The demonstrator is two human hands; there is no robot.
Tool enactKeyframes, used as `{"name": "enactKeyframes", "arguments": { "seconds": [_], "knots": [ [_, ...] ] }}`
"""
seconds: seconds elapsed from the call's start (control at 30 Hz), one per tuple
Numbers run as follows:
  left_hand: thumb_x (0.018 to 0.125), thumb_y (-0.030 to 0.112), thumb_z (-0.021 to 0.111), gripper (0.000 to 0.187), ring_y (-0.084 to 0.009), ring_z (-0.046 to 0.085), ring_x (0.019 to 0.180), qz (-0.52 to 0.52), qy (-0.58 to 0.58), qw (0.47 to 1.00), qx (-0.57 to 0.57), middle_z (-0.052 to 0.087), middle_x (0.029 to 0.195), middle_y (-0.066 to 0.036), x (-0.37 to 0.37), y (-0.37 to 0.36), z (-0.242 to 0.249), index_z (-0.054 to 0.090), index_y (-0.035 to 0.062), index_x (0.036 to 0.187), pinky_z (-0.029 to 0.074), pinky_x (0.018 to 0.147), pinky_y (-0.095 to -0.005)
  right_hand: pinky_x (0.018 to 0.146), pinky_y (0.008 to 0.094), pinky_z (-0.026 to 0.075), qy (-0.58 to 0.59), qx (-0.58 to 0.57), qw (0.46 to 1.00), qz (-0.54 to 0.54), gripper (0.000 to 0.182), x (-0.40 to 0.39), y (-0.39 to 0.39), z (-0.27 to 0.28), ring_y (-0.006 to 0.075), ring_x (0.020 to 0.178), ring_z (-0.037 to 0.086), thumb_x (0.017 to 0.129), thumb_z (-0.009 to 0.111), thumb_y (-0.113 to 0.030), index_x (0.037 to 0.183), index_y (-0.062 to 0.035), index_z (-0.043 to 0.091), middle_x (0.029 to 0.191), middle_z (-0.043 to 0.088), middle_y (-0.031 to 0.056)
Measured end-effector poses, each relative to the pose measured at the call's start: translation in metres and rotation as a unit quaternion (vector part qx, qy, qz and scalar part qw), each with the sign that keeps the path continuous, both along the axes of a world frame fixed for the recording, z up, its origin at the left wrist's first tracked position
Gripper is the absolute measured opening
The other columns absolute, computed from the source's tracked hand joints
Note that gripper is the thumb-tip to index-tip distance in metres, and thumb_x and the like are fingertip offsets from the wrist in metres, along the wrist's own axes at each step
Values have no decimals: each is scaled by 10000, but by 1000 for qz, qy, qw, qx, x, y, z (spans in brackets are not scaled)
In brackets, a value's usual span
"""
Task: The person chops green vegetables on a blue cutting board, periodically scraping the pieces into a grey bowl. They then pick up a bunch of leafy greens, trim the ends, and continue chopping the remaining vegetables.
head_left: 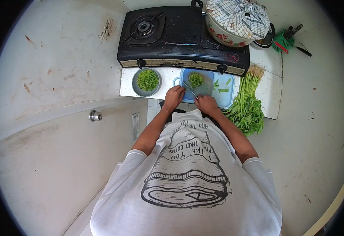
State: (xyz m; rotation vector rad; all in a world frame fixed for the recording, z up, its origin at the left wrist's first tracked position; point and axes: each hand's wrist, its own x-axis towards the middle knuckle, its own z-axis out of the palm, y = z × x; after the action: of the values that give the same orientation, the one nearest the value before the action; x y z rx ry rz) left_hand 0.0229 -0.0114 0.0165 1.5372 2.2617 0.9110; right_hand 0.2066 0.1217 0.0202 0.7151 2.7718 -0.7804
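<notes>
My right hand (206,104) grips a knife (191,91) at the front of a blue cutting board (206,85). The blade slants up and left over the board. By the board's front left corner, my left hand (174,96) has its fingers curled together close to the blade; whatever they hold, if anything, is hidden. A small heap of finely chopped greens (196,80) lies on the board beyond the knife. Several cut green pieces (223,90) rest in the light-blue section at the board's right.
Left of the board stands a grey bowl (135,89) of chopped greens. A bunch of leafy stalks with roots (247,106) lies along the right side. Behind are a black gas stove (179,39), a cloth-topped pot (227,38) and a green utensil basket (281,41).
</notes>
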Motion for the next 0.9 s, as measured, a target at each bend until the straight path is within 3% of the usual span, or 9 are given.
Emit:
{"name": "enactKeyframes", "arguments": {
  "seconds": [0.3,0.8,0.9],
  "knots": [
    [890,96,711,42,-341,657,819,-8,16,1000,11,653,866,-109,-1,-2,-6,736,70,912,527,737,-464,678,544,586,7,5,1000,24,403,5,-3,-2,433,712,725,1022,558,-369,945,9,675,745,716,242],
    [877,62,727,119,-331,695,879,14,-14,1000,6,707,976,-98,3,-7,-2,766,58,990,562,797,-432,673,549,586,2,20,1000,6,392,3,-2,-1,432,703,724,1019,552,-355,942,12,668,747,715,250],
    [891,80,707,75,-341,680,860,10,-11,999,37,689,914,-103,3,-7,-4,754,66,948,545,766,-454,667,545,585,1,16,1000,19,393,5,-3,0,431,706,724,1016,562,-357,939,14,667,753,716,249]
  ]
}}
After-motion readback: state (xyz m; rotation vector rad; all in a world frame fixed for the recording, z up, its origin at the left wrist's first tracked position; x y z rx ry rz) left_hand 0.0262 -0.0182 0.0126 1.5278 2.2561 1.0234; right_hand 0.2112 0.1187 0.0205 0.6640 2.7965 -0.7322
